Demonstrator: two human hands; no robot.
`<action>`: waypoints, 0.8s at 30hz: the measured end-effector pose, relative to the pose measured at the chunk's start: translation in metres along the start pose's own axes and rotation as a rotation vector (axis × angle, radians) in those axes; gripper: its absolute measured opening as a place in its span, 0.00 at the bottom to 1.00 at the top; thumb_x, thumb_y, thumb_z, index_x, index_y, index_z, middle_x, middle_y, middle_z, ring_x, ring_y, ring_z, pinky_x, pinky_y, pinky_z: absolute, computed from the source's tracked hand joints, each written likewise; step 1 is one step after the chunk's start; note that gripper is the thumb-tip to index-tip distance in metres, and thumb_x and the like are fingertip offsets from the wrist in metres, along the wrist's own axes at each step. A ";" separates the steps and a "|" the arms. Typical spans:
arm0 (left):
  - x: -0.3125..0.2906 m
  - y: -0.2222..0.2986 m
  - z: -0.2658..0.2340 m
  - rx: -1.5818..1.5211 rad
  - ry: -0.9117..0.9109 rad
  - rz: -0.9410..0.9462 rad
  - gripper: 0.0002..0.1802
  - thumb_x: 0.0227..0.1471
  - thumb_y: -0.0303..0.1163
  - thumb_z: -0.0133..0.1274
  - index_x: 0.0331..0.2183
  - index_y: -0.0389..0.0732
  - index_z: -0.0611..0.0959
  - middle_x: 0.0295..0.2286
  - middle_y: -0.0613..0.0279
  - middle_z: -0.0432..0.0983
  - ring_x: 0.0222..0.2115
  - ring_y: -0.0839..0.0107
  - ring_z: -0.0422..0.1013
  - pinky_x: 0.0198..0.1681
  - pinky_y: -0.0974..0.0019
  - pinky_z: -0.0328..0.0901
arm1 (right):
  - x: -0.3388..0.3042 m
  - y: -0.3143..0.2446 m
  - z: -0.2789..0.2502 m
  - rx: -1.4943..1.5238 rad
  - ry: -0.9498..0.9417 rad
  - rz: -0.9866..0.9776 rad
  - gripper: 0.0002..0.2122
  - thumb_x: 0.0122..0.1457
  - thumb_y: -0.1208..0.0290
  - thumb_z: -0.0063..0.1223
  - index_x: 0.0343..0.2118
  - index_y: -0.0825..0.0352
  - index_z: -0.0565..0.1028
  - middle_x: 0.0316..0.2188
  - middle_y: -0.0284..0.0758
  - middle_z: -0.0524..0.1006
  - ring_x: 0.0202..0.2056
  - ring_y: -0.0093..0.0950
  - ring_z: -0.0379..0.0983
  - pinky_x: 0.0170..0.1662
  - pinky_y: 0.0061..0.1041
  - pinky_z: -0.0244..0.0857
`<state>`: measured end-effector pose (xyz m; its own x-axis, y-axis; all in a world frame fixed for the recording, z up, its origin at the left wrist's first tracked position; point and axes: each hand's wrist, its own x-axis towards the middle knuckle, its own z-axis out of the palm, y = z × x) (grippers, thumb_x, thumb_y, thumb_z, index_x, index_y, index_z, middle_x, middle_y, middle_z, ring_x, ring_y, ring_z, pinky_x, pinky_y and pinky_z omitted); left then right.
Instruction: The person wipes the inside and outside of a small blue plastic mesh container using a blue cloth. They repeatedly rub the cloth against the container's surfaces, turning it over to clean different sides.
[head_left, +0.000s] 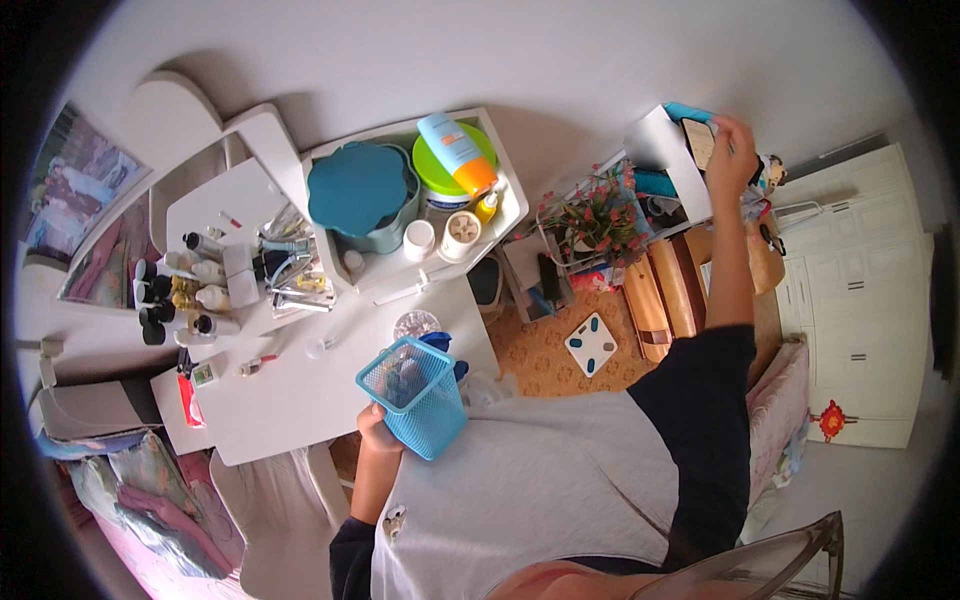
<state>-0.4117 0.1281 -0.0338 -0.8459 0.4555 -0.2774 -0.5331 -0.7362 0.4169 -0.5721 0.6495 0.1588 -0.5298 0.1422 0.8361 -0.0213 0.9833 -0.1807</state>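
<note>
My left hand point(378, 430) is closed round the side of a light-blue mesh pen holder point(430, 415), tilted in front of my shirt above the table's near edge. A few small things show through its open top, too blurred to name. My right arm stretches far out to the right. At the top of a white shelf unit point(682, 165), my right hand point(733, 155) has its fingers bent together beside a flat beige, dark-edged thing point(700, 143) and a teal thing point(688, 112). What those fingers pinch, if anything, is hidden.
A white dressing table point(290, 400) carries several bottles point(205, 270). On its raised white shelf point(395, 285) stand a teal flower-shaped box point(360, 195), an orange-capped tube point(455, 150) and jars. A potted plant point(590, 215), a bathroom scale point(591, 345) and a chair point(280, 510) are around.
</note>
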 end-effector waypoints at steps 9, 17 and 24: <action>-0.022 0.010 0.021 -0.022 -0.040 0.007 0.57 0.25 0.54 0.63 0.58 0.39 0.63 0.52 0.48 0.64 0.52 0.51 0.64 0.54 0.49 0.61 | -0.223 -0.259 -0.011 1.176 -1.302 -0.085 0.49 0.45 0.61 0.67 0.66 0.61 0.45 0.66 0.43 0.46 0.65 0.40 0.43 0.65 0.39 0.41; -0.048 0.028 0.021 0.123 0.174 0.235 0.48 0.39 0.56 0.55 0.56 0.35 0.63 0.48 0.48 0.68 0.47 0.55 0.68 0.50 0.56 0.66 | -0.255 -0.280 -0.018 1.479 -1.627 0.940 0.31 0.46 0.77 0.63 0.54 0.72 0.61 0.35 0.40 0.77 0.39 0.31 0.75 0.47 0.30 0.66; -0.052 0.014 0.039 0.408 0.376 0.327 0.32 0.48 0.40 0.51 0.52 0.33 0.66 0.41 0.53 0.72 0.41 0.67 0.70 0.44 0.66 0.65 | -0.225 -0.317 -0.029 1.566 -1.123 0.117 0.20 0.49 0.66 0.61 0.41 0.71 0.69 0.41 0.40 0.65 0.43 0.32 0.64 0.46 0.29 0.58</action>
<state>-0.3757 0.1131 0.0204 -0.9423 -0.0212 -0.3340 -0.2741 -0.5238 0.8065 -0.4218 0.3091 0.0434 -0.7905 -0.5642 0.2383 -0.2375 -0.0763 -0.9684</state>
